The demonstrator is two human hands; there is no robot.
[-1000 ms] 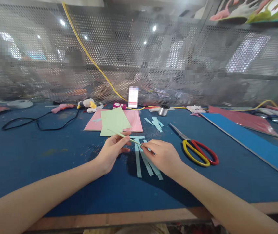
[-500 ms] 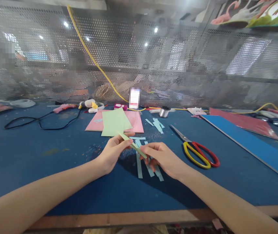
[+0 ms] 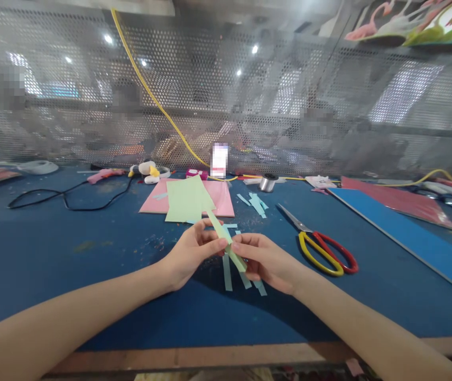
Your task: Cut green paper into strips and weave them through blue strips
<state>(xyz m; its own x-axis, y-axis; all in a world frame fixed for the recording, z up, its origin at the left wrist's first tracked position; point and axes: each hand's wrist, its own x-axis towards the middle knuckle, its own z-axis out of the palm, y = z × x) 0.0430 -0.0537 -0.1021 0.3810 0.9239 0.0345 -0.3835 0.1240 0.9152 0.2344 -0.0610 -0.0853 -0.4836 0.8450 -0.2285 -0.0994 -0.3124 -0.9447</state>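
Left hand (image 3: 192, 255) and right hand (image 3: 267, 262) clamping a green paper strip (image 3: 220, 231), risking creases from gripping too tightly.

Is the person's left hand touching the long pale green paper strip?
Touching: the head view shows the left hand with its fingertips against the long pale green paper strip.

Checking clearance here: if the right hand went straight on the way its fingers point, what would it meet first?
The pale green paper strip, which the right hand already seems to touch; just beyond it come the left hand's fingertips, though depth is unclear.
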